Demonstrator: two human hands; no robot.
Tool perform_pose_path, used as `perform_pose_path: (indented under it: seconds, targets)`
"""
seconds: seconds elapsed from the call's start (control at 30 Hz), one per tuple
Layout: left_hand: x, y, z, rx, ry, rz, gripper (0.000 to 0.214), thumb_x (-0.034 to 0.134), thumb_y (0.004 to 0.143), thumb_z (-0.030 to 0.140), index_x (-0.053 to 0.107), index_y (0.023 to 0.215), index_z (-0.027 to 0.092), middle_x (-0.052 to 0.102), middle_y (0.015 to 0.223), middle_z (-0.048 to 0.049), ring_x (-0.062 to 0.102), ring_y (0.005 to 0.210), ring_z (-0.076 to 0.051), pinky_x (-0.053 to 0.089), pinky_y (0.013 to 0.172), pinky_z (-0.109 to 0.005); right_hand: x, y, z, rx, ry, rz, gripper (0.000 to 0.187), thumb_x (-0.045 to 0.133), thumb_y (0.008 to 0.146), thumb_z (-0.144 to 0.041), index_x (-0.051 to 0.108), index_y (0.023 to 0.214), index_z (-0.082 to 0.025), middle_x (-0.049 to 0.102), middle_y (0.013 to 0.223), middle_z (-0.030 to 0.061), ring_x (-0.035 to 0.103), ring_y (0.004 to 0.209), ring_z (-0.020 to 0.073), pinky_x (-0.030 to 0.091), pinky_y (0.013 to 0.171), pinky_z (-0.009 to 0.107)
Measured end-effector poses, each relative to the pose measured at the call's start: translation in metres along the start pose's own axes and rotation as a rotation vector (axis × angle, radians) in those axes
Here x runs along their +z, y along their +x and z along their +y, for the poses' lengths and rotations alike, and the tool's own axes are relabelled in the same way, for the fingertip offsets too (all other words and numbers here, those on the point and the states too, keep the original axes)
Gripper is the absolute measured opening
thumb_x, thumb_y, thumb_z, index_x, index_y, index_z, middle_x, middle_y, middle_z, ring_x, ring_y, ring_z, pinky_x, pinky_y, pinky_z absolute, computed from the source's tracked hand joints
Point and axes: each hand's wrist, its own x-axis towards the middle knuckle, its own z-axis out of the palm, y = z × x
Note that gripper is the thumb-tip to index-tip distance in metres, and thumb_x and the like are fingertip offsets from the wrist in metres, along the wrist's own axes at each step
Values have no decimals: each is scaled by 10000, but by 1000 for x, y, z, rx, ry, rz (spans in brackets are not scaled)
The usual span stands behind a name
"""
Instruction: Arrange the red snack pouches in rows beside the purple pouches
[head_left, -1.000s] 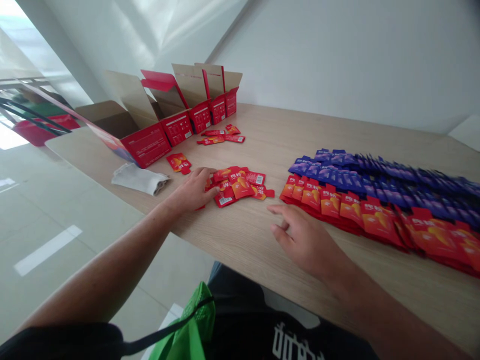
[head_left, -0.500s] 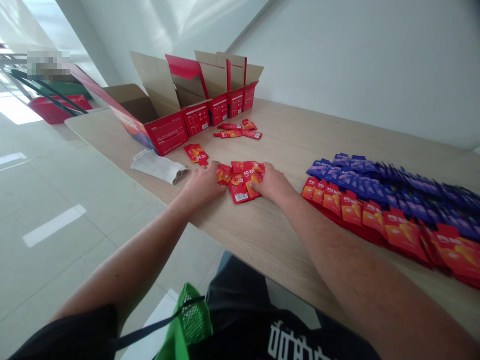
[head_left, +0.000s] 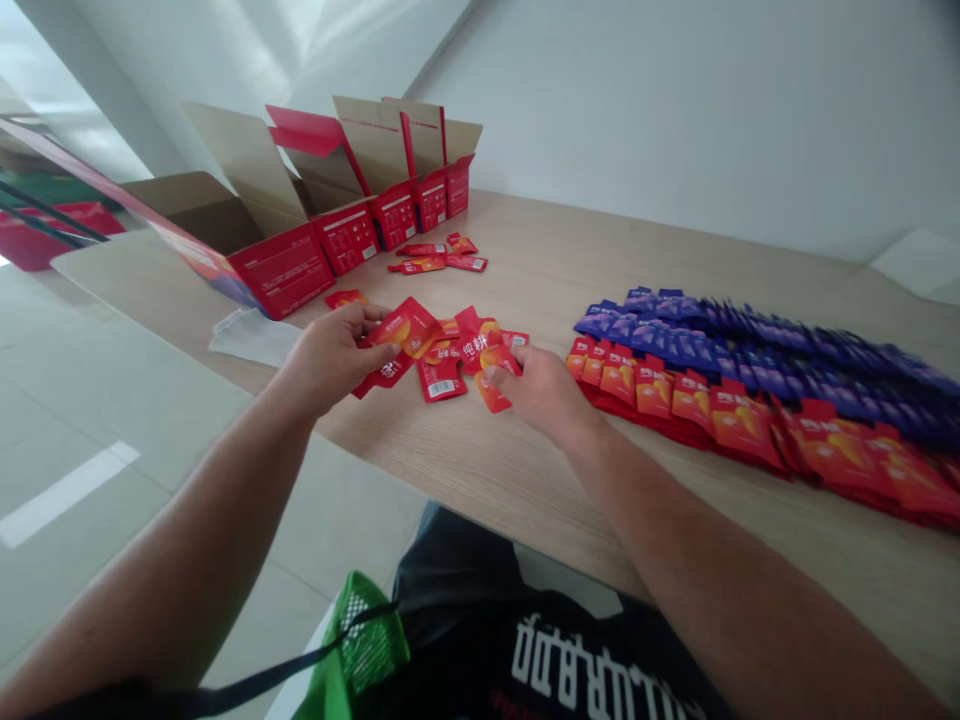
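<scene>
My left hand (head_left: 330, 352) is closed on a few red sachets (head_left: 401, 335), lifted just above the wooden table (head_left: 525, 460). My right hand (head_left: 541, 388) pinches another red sachet (head_left: 493, 385) at the right side of a small loose pile of red sachets (head_left: 457, 352) lying between the hands. To the right runs a long overlapping row of red sachets (head_left: 720, 412), with a row of purple sachets (head_left: 757, 342) behind it.
Several open red cartons (head_left: 352, 235) stand at the table's far left, with a few loose red sachets (head_left: 435, 258) before them. A white folded bag (head_left: 251, 338) lies near the left edge. A green bag (head_left: 360, 650) hangs at my lap. White wall behind.
Both hands pressed on the loose pile half a second ago. Now the left hand has lifted with sachets in it and the right has pinched one from the pile.
</scene>
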Motion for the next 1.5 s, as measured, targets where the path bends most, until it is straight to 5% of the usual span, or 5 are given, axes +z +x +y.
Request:
perform_pose_path:
  seconds: [0.37,0.67,0.87,1.33,1.5]
  targets:
    - [152,-38,134,581,268,-1091,360,748,827,203,791,1166,316,816,1067,35,752,927,-203,553,799,-285,-91,-183,131,319,129,53,333,615,996,-515,733,1118,-228,805,1056,44,739,925,272,527,804,384]
    - [201,-88,168,1058,393,-432,345,740,968,278,695,1303,209,667,1323,-133,600,1258,-330,504,1092,-495,-122,-229,160,445,125,155,337,638,975,-539,733,1129,-254,816,1078,52,761,941,292,571,819,422]
    - [194,-114,147,934,295,-643,380,809,922,320,704,1276,231,688,1280,-89,624,1211,-288,547,1070,-442,-108,-227,156,426,338,247,677,665,967,-494,466,1567,-255,816,1071,62,780,909,275,609,798,410]
    - [214,-135,147,941,176,-692,408,821,920,343,697,1280,194,681,1327,-109,621,1270,-304,550,1099,-464,-103,-233,140,417,-476,39,608,367,1103,-589,489,1572,-221,805,1032,146,781,905,377,590,766,482]
    - [218,-139,150,947,162,-694,350,785,947,325,699,1260,192,686,1309,-107,628,1254,-303,555,1084,-456,-104,-254,158,62,-439,204,813,558,1000,-732,482,1594,-184,684,1297,206,667,1194,380,554,1035,561]
